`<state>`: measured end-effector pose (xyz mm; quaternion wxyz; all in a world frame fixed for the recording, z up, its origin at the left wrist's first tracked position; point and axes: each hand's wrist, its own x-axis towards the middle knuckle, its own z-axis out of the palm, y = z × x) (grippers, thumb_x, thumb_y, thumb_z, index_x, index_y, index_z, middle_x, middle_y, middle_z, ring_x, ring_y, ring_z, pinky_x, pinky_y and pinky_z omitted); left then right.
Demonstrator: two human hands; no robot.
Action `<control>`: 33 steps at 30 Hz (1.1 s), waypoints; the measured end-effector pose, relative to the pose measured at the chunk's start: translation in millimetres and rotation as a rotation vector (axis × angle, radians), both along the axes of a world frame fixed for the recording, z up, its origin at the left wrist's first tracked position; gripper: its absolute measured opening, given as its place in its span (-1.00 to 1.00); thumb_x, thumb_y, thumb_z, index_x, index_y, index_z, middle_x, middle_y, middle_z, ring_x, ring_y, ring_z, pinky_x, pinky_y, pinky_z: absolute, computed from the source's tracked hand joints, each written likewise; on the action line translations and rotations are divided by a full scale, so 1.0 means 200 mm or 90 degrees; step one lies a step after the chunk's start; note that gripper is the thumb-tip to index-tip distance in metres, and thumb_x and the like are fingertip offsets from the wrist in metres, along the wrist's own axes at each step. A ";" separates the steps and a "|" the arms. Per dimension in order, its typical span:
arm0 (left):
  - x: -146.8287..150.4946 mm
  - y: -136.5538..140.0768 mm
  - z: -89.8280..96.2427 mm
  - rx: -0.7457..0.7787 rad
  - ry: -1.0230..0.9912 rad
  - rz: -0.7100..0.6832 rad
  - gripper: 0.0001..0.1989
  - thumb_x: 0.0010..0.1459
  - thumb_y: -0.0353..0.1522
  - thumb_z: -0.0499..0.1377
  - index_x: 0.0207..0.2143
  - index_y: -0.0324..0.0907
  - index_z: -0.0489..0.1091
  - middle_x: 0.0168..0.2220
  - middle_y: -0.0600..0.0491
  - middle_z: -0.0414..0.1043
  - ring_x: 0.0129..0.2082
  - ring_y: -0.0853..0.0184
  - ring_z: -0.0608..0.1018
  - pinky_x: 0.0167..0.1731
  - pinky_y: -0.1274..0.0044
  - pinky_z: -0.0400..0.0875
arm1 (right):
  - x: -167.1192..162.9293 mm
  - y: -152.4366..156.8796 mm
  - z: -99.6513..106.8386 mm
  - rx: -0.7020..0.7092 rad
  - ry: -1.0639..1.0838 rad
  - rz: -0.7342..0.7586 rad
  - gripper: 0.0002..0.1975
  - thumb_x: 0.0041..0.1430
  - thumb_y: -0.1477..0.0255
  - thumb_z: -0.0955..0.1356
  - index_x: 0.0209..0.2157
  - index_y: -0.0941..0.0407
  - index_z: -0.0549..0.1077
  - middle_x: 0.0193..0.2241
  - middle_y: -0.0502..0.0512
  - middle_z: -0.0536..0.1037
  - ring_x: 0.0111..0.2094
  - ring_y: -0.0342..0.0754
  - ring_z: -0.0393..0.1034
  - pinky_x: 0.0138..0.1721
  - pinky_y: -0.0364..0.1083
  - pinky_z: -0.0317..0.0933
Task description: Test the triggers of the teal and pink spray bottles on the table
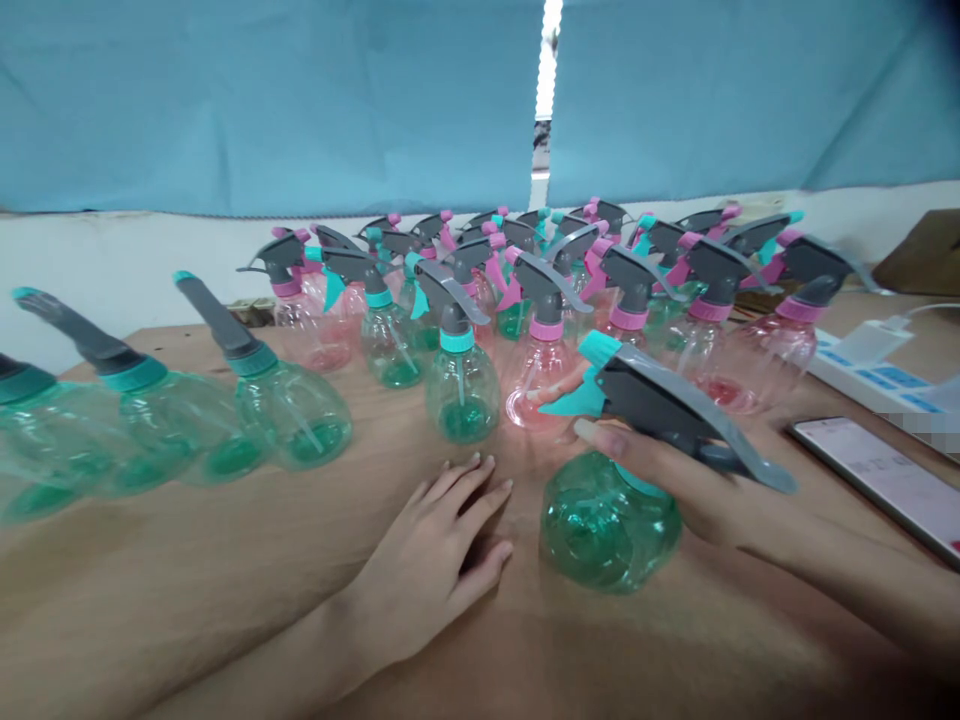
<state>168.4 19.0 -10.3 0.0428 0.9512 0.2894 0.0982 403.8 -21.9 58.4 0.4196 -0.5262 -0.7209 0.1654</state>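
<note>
Green spray bottle (609,520) stands on the tabletop (225,560), its grey trigger head pinched by the right hand (675,480); left hand (439,560) rests spread beside it. Just beyond, crowded spray bottles (540,330) could topple if nudged.

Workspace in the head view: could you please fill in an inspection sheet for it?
Surface: wooden table, bare in front.
Job's things: green spray bottle with grey trigger head, upright near the front.
Clutter: many green and pink spray bottles crowded at the back; three green ones in a row at left; a phone lying flat at right.
Hands: right hand grips the green spray bottle at its neck; left hand rests flat on the table, holding nothing.
Cables: white power strip with a plug and cord at right.
Surroundings: blue curtain above a white wall ledge.
</note>
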 end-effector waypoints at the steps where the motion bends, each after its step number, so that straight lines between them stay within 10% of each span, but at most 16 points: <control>1: 0.00 0.00 0.00 0.000 -0.001 0.000 -0.57 0.30 -0.28 0.07 0.18 -0.21 0.22 0.23 -0.09 0.20 0.21 0.14 0.23 0.15 0.25 0.18 | 0.00 0.00 -0.01 0.000 0.000 -0.004 -0.76 0.18 0.12 0.29 -0.21 -0.08 0.44 -0.51 -0.05 0.51 -0.61 -0.14 0.30 -0.64 -0.11 0.10; 33: 0.00 0.00 0.01 -0.010 0.014 0.014 -0.58 0.30 -0.28 0.06 0.18 -0.17 0.22 0.22 -0.08 0.20 0.22 0.13 0.23 0.15 0.25 0.17 | 0.05 0.01 0.00 -0.126 0.041 -0.073 -0.72 0.14 0.12 0.32 -0.51 0.00 0.39 -0.60 -0.04 0.36 -0.54 -0.10 0.30 -0.54 -0.09 0.18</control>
